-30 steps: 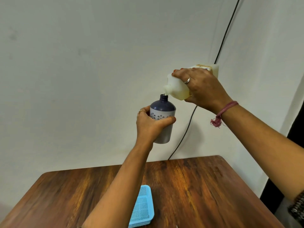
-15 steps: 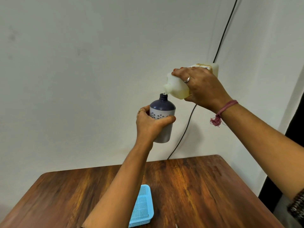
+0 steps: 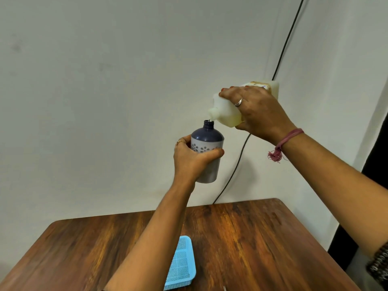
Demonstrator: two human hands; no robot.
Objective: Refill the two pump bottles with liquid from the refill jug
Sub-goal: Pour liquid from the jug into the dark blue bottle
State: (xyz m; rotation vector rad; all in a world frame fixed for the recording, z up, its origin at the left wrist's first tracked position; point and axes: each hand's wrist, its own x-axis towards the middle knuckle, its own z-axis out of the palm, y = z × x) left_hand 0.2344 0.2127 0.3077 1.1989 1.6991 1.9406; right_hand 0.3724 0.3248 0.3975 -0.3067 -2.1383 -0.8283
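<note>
While the left hand (image 3: pixel 190 159) grips the pump bottle (image 3: pixel 206 151) upright, fingers and thumb curled round its pale flowered body, the right hand (image 3: pixel 255 111) holds the refill jug (image 3: pixel 227 114) tipped over, spout down, just above and to the right of the bottle's open neck. A thin thread of liquid shows between the spout and the neck. The bottle has a dark blue shoulder and no pump fitted; it is held in the air, well above the wooden table (image 3: pixel 252 238). Pale yellowish liquid lies in the lower side of the jug, beside the bottle's neck.

Compared with a second ago, little differs: both hands keep the same grips, and the bottle and jug sit a touch higher against the wall, the spout still close over the neck.

Below the bottle, on the table, lies a light blue mesh tray (image 3: pixel 182 265), partly hidden by the left forearm. Behind the bottle a black cable (image 3: pixel 237 164) runs down the white wall (image 3: pixel 105 91) to the table's far edge. The right wrist, to the right of the bottle, wears a pink thread band (image 3: pixel 285 141).
</note>
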